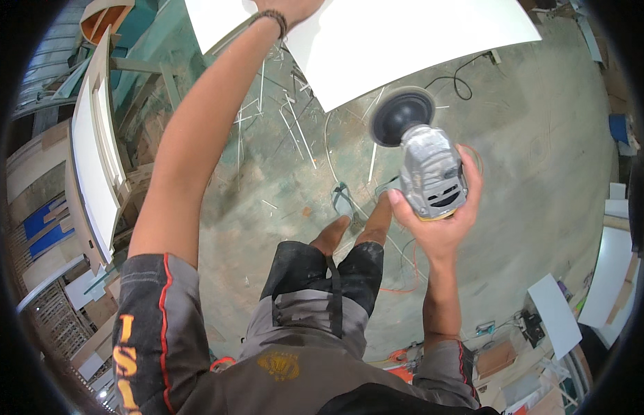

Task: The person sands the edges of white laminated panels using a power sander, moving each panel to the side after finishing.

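My right hand (443, 225) grips an angle grinder (433, 169) by its grey, dusty body, with thumb and fingers wrapped round opposite sides. A round black disc (403, 116) with a paler rim faces up at the grinder's far end, just short of a white panel (405, 41). My left arm reaches far forward, so my left hand (294, 8) is at the top edge of the picture, over or on the white panels. Its fingers are cut off there, and whether they touch the surface cannot be made out. A second white piece (215, 21) lies left of the main panel.
Thin white offcut strips (294, 131) are scattered on the concrete floor (516, 207) near my feet. A black cord (464, 86) curls beyond the grinder. Leaning boards (97, 152) stand at the left; more white panels (554, 315) and a cardboard box (495, 358) are at the right.
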A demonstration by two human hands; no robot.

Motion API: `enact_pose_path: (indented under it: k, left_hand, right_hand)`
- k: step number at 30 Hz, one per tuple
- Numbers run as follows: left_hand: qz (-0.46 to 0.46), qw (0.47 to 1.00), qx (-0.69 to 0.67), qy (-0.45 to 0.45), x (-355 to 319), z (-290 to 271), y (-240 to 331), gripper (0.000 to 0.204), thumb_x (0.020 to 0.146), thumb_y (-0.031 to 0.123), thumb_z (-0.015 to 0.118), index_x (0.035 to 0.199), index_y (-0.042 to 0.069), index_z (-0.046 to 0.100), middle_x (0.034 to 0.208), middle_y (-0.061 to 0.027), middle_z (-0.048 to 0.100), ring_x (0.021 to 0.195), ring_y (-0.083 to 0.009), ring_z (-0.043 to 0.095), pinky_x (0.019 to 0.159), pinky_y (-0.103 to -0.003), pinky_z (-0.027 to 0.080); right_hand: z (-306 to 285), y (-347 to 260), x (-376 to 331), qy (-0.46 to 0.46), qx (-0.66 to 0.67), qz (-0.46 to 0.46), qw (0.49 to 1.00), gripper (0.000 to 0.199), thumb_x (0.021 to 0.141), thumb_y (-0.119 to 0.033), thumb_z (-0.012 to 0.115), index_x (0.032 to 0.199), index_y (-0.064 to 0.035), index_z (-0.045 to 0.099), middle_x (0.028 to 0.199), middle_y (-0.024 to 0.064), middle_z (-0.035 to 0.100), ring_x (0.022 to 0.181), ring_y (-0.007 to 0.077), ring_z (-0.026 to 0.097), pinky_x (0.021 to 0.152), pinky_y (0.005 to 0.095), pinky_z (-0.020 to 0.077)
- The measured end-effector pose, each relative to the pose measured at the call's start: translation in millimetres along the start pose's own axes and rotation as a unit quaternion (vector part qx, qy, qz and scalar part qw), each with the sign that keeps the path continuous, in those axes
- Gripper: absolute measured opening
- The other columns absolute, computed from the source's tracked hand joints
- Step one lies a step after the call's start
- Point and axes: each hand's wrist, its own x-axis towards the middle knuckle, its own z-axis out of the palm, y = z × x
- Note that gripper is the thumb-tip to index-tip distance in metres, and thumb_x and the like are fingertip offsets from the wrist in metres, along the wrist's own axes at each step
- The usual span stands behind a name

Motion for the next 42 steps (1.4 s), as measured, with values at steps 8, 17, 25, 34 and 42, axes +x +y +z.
enact_pose_path:
  k: [8, 17, 25, 34, 42]
  left_hand:
    - [0.020, 1.000, 0.005, 0.003, 4, 16, -1, 0.081, 0.096, 0.074, 0.043, 0.160, 0.025, 0.038, 0.167, -0.0182, 0.028, 0.155, -0.0427, 0.021, 0.114, -0.080, 0.018]
    - [0.009, 1.000, -0.006, 0.017, 8, 17, -3, 0.085, 0.094, 0.077, 0.042, 0.161, 0.024, 0.037, 0.169, -0.0191, 0.025, 0.156, -0.0429, 0.020, 0.116, -0.078, 0.015]
    - [-0.003, 1.000, 0.012, 0.010, 6, 16, -2, 0.085, 0.094, 0.077, 0.041, 0.161, 0.025, 0.036, 0.169, -0.0183, 0.024, 0.156, -0.0411, 0.020, 0.117, -0.077, 0.014]
    - [-0.002, 1.000, 0.016, 0.011, 5, 15, 2, 0.084, 0.095, 0.076, 0.040, 0.161, 0.026, 0.035, 0.169, -0.0176, 0.025, 0.156, -0.0409, 0.020, 0.116, -0.078, 0.014]
    - [0.014, 1.000, 0.010, 0.016, 5, 13, 2, 0.080, 0.097, 0.073, 0.041, 0.161, 0.026, 0.035, 0.168, -0.0170, 0.027, 0.155, -0.0418, 0.021, 0.115, -0.079, 0.016]
  right_hand:
    - [41, 12, -21, -0.045, -0.026, -0.019, 0.998, 0.097, 0.064, -0.022, 0.097, 0.143, 0.0043, 0.047, 0.137, 0.0180, 0.056, 0.119, 0.0275, 0.062, 0.101, 0.0406, 0.0513]
    - [61, 17, -23, -0.023, -0.040, -0.065, 0.997, 0.094, 0.065, -0.026, 0.096, 0.141, 0.0038, 0.050, 0.131, 0.0187, 0.061, 0.110, 0.0296, 0.067, 0.091, 0.0390, 0.0561]
    - [63, 17, -22, -0.010, -0.038, -0.064, 0.997, 0.095, 0.066, -0.025, 0.096, 0.142, 0.0042, 0.048, 0.132, 0.0200, 0.060, 0.111, 0.0302, 0.067, 0.091, 0.0376, 0.0566]
    - [58, 27, -19, 0.016, -0.002, -0.037, 0.999, 0.096, 0.067, -0.022, 0.096, 0.144, 0.0043, 0.046, 0.133, 0.0192, 0.057, 0.116, 0.0281, 0.064, 0.095, 0.0377, 0.0543]
    - [65, 20, -17, 0.011, -0.010, -0.075, 0.997, 0.094, 0.065, -0.025, 0.096, 0.141, 0.0035, 0.050, 0.129, 0.0208, 0.065, 0.110, 0.0312, 0.071, 0.090, 0.0376, 0.0590]
